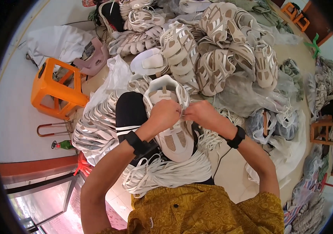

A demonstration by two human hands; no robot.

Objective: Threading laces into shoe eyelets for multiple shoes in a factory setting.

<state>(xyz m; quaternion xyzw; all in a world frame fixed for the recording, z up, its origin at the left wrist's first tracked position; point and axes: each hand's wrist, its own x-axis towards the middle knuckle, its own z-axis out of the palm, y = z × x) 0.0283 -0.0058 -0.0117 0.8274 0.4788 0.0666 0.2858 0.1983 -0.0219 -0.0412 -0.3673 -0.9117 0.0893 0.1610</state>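
A beige and white sneaker (173, 134) lies on my lap with its toe toward me and its opening away. My left hand (164, 114) grips the shoe's upper near the eyelets. My right hand (200, 113) pinches the same spot from the right side, fingers closed on the shoe's edge or a lace; which one is hidden. A bundle of white laces (166, 173) drapes over my lap below the shoe. Both wrists wear black bands.
A big pile of beige and white sneakers (213, 50) fills the floor ahead. An orange plastic stool (55, 89) stands at the left. Clear plastic bags (267, 121) lie at the right, with a small wooden stool (322, 130) beyond. A stack of white soles (96, 124) sits by my left knee.
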